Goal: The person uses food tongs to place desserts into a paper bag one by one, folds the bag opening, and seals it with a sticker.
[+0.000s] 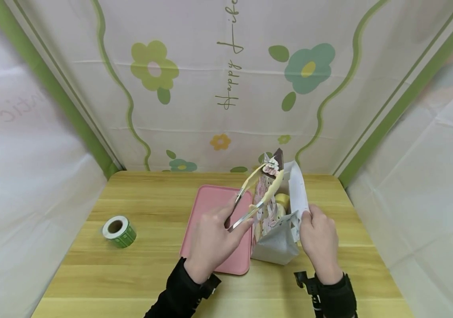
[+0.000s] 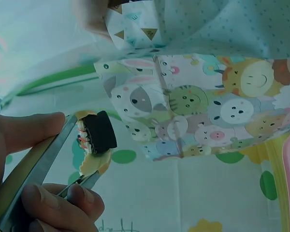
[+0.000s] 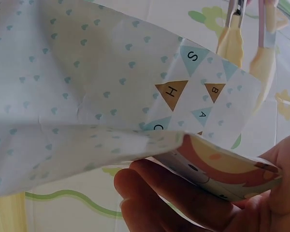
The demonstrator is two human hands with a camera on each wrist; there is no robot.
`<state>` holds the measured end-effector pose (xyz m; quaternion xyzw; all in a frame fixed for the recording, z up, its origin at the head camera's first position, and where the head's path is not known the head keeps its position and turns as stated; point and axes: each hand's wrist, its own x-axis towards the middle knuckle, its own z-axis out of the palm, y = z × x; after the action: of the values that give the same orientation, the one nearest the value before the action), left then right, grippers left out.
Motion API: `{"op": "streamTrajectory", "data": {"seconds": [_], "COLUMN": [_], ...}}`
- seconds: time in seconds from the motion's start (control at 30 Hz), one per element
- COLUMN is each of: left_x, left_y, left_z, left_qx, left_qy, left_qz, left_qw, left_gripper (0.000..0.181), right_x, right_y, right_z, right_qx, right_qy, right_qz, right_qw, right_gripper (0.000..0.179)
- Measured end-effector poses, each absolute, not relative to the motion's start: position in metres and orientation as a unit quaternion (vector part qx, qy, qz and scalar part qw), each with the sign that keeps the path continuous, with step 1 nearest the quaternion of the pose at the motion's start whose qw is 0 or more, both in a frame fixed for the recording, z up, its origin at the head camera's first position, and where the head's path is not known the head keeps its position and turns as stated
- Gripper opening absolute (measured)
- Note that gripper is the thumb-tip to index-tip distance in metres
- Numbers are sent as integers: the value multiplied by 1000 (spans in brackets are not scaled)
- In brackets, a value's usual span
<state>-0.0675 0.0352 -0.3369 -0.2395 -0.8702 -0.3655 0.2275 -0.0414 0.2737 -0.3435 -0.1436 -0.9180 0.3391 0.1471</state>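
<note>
My left hand (image 1: 212,238) grips a pair of tongs (image 1: 272,187) with metal arms and pale yellow scalloped tips. Between those tips sits a small piece of what looks like cake (image 1: 272,168), dark with a pale topping; its dark side faces the left wrist view. It is held over the far end of an upright paper bag (image 1: 276,247), whose outside carries cartoon animals (image 2: 183,101). Round yellow items (image 1: 282,201) show inside the bag's mouth. My right hand (image 1: 322,236) pinches the bag's right rim, thumb inside the fold and fingers (image 3: 169,203) outside.
A pink tray (image 1: 210,198) lies left of the bag, partly under my left hand. Farther left on the wooden table (image 1: 151,282) stands a roll of green labels (image 1: 119,231). Flower-printed cloth (image 1: 194,110) hangs behind the table, with white cloth at both sides.
</note>
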Motion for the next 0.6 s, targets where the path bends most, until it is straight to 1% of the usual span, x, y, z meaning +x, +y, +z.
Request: {"op": "streamTrajectory", "data": {"seconds": [0.2,0.33,0.6], "left_x": [-62,-59,-58], "left_y": [42,45,49], "left_z": [-336,-336,-335], "left_qx": [-242,-248,-245], "left_qy": [-888,-898,-909], "left_qz": [-334,-305,-282], "left_qw": [204,198,186], "left_gripper": [63,64,65], "right_x": [-42,-42,-43], "right_y": [273,273,272], "right_z": [-344,-345,-345], "right_qx": [-146,-151,-155], "right_qy": [-917,-915,-917], "right_qz": [338,336,330], "right_qw": [152,164,160], "right_gripper": [35,33,32]}}
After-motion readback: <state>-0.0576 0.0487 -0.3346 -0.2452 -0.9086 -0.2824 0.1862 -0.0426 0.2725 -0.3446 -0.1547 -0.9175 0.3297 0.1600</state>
